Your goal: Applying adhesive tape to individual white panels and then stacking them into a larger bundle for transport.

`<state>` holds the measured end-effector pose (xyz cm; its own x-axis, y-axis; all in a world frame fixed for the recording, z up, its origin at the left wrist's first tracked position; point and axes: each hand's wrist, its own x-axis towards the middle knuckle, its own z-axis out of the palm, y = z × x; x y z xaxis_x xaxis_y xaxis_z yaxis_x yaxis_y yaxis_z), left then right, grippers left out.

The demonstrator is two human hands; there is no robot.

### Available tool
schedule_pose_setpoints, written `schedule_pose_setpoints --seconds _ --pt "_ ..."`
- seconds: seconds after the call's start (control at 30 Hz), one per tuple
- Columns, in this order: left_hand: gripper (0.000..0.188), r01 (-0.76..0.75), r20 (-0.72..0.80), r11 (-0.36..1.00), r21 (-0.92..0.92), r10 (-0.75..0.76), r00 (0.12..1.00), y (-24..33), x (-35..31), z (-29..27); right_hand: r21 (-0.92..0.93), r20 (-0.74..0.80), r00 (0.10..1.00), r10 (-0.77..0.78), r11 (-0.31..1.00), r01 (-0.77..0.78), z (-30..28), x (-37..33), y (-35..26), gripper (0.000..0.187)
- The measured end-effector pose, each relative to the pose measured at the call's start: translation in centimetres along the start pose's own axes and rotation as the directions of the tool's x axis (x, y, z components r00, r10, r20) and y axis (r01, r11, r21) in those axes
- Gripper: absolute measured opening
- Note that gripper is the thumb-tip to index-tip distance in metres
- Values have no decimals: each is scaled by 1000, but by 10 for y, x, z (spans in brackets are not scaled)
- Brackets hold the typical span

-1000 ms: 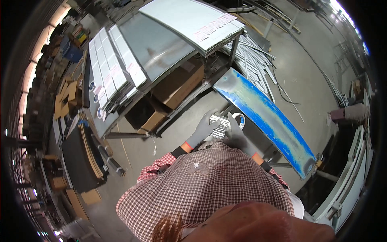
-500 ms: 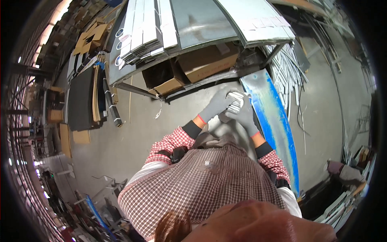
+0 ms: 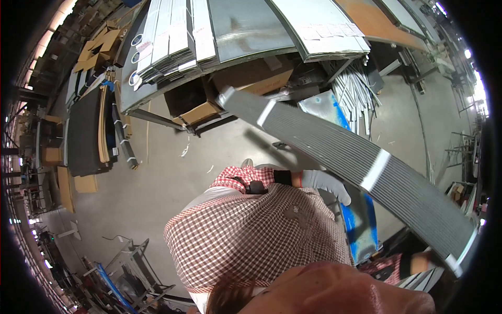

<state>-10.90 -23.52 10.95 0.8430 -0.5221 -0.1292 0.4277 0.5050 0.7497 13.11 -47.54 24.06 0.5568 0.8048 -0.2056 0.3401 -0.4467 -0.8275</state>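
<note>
Grey glove (image 3: 327,183), red-checked sleeve (image 3: 240,177)

white-banded grey bundle (image 3: 334,146) slants over blue panel (image 3: 361,225)

Bundle (image 3: 324,140): grey, finely striped, banded in white. Left hand (image 3: 329,183): gloved in grey. Apron (image 3: 235,225): checked in brown and white. Sleeve (image 3: 234,177): checked in red and white. Panel (image 3: 323,107): blue, mottled with grey.

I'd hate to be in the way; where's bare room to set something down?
Bare: the grey concrete floor between the flat brown cardboard sheet and the brown-white checked apron, and the smooth grey metal surface between narrow white strips and wide white panels. Crowded: the right, where the long grey ribbed bundle partly hides the worn blue panel.
</note>
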Motion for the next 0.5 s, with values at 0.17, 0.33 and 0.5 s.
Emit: schedule_pose_setpoints --seconds 0.17,0.33,0.5 --pt "34 -397 -51 898 188 413 909 37 -15 -37 43 -153 987 47 998 -40 -9 -9 20 38" --pt "33 -387 -305 539 748 797 521 64 -58 -139 171 -311 942 128 982 -77 43 -7 46 34" --pt "45 -915 -779 401 -44 559 282 142 -153 -242 526 -314 894 319 843 -116 161 44 59 26"
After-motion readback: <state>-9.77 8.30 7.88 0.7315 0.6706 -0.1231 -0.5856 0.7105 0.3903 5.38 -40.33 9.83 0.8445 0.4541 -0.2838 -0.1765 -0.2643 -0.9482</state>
